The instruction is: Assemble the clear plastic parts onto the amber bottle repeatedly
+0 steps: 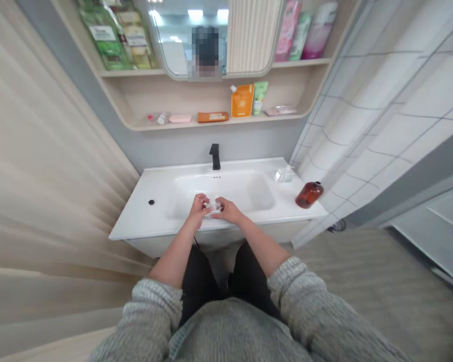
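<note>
Over the front part of the white sink basin (254, 193), both hands meet around a small clear container (213, 207). My left hand (199, 207) is closed, its fingers curled at the container's left side and top. From the right, my right hand (226, 210) grips the container's side with bent fingers. Much of it is hidden by the fingers, so its exact kind is hard to make out. The black faucet (215, 157) stands behind the basin.
A brown bottle (308, 195) without a cap and a clear pump bottle (284, 174) stand on the counter's right side. Above hangs a mirror cabinet with an orange pouch (242, 100), a green tube (259, 98) and several bottles. Curtains (53, 151) flank the left.
</note>
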A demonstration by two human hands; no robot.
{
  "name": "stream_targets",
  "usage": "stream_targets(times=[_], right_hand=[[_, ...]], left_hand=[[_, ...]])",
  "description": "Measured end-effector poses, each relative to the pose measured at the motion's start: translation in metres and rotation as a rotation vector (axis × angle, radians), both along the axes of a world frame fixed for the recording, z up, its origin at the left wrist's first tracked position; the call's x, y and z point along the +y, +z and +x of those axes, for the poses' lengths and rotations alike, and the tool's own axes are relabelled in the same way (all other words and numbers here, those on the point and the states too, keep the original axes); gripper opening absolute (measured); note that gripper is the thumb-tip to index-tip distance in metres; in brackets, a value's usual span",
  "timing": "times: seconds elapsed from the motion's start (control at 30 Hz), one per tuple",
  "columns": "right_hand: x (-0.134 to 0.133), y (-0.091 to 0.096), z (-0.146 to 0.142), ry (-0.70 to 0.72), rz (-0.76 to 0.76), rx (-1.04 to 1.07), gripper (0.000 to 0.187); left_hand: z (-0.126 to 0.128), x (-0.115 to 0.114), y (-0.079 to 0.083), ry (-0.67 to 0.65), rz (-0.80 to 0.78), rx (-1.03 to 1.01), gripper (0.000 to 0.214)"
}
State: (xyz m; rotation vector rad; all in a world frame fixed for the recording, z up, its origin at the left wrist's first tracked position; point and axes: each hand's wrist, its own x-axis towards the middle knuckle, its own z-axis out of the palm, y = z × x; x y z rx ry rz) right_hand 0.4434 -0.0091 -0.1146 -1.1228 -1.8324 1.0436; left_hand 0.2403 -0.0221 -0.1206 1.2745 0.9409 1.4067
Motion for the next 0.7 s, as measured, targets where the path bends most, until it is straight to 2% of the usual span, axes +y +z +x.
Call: stream_targets(times=[0.1, 0.17, 0.33, 0.47, 0.6, 0.7], right_hand=[[0.0002, -0.0020, -0.0003, 0.015, -0.002, 0.025, 0.077], [0.0012, -0.0034, -0.0009, 0.014, -0.002, 0.032, 0.077], [0.0053, -0.0051, -0.0021, 0.019, 0.008, 0.023, 0.079], [0.0068, -0.0055, -0.0013, 0.055, 0.023, 0.031, 0.076], [0.0067, -0.0060, -0.0014, 0.059, 0.013, 0.038, 0.075], [0.0062, -0.0065, -0.0021, 0.051, 0.009, 0.049, 0.075]], left_hand=[[-0.0004, 0.0000, 0.0001, -0.041, -0.006, -0.001, 0.086], [-0.0006, 0.0000, 0.0001, -0.056, -0.027, 0.001, 0.084], [-0.0007, -0.0006, 0.0006, 0.012, 0.003, -0.012, 0.088], [-0.0005, -0.0015, 0.0011, -0.063, -0.031, -0.045, 0.094], [-0.0005, -0.0018, 0.0004, -0.022, 0.001, -0.063, 0.097], [-0.0002, -0.0022, 0.0009, -0.072, -0.020, -0.052, 0.103]])
